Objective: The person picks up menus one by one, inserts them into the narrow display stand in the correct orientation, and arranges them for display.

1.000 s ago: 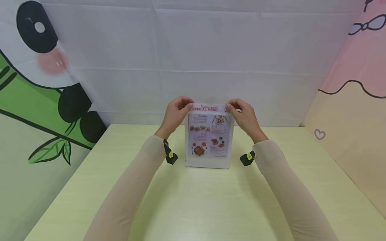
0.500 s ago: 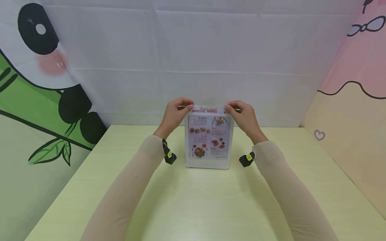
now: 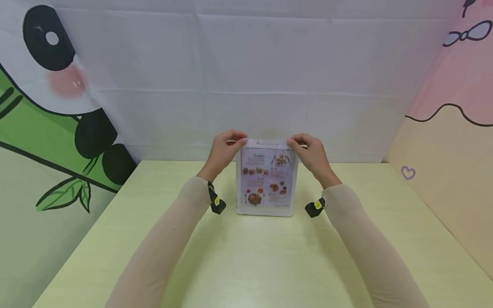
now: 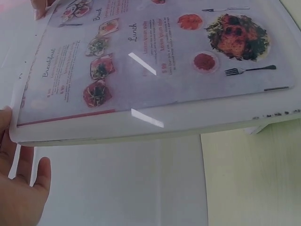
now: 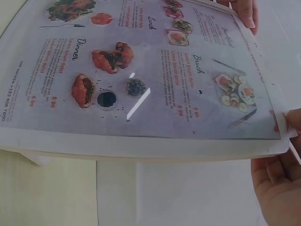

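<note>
A white-framed menu stand [image 3: 265, 211] stands upright on the table, leaning slightly back. Inside its clear front sits a printed menu sheet [image 3: 265, 177] with food pictures, its top strip still showing a little above the frame's upper edge. At the top left corner my left hand [image 3: 221, 153] pinches the sheet between thumb and fingers. My right hand [image 3: 313, 156] pinches the top right corner the same way. In the left wrist view, the left hand [image 4: 21, 188] has its fingers behind the corner. The right wrist view has the right hand [image 5: 280, 183] similarly placed; a stand foot juts out behind.
The pale yellow table [image 3: 250, 261] extends around the stand. A white cloth backdrop [image 3: 265, 55] rises close behind it. Painted cartoon panels flank the table, green [image 3: 42, 124] at left and pink and beige [image 3: 450, 149] at right.
The menu sheet has slid down into the stand; its red heading, earlier above the frame, is now largely hidden. Both hands have come down with it, keeping their pinch.
</note>
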Motion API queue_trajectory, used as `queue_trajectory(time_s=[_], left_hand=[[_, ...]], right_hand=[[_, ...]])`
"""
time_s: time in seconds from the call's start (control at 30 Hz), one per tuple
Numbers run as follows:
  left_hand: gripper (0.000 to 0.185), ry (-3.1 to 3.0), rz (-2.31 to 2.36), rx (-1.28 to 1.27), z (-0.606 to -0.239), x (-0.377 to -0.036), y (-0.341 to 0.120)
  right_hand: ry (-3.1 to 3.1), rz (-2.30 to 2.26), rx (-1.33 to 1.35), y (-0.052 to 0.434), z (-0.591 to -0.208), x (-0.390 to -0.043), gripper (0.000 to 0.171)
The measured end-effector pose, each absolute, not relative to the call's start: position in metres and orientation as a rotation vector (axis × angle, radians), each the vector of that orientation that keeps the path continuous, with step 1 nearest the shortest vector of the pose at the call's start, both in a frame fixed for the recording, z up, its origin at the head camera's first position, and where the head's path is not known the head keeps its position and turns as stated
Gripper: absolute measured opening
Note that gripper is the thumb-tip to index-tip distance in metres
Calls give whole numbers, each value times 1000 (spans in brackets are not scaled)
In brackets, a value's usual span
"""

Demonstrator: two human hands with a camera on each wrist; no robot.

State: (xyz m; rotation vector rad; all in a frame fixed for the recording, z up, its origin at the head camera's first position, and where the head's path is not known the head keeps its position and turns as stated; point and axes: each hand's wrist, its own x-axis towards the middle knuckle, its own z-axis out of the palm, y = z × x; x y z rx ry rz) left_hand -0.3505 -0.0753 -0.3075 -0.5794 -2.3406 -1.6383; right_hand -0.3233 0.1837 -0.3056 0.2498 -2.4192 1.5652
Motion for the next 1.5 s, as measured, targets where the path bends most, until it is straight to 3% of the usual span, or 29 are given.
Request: queue_trajectory(time_s=[0.77,1.07,1.5], left_hand=[[26,-2290,-1650,-594,-314,-352,-78],[25,-2306,-1677,-592,-318,-351,-79],[41,-2440,-1722,-577,-327,-346,-84]], right_hand=[[-2327,1620,275,184,-319,-320,33],[-2337,1535,289,187,-325,-319,39],[-2493,1454,352,198,-332,-316,55]])
